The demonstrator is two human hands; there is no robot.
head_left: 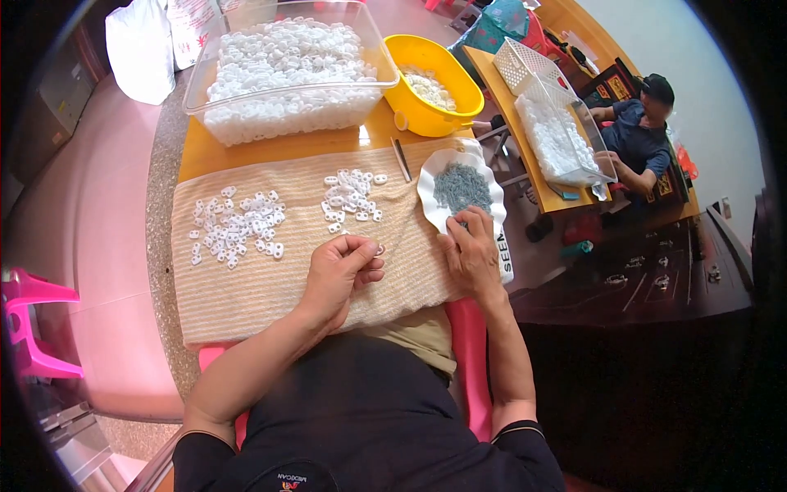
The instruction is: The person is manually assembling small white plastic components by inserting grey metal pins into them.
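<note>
My left hand (pixel 343 269) is closed in a pinch over the striped cloth. A small white plastic piece (pixel 379 249) shows at its thumb and fingertips. My right hand (pixel 473 252) reaches over the near rim of a white wavy-edged plate (pixel 432 209). Its fingers are bent and drawn together at the edge of a heap of tiny grey pieces (pixel 461 187); what they pinch is too small to make out. Left of the plate lies a small pile of white two-holed plastic pieces (pixel 350 195). A wider pile of similar white pieces (pixel 236 225) spreads farther left.
Behind the cloth (pixel 303 287) stand a clear bin (pixel 287 90) heaped with white pieces and a yellow basin (pixel 434 121). A dark pen-like stick (pixel 402 160) lies near the plate. At right, another person (pixel 639 135) sits by a second bin (pixel 566 148). Pink stool (pixel 37 324) at left.
</note>
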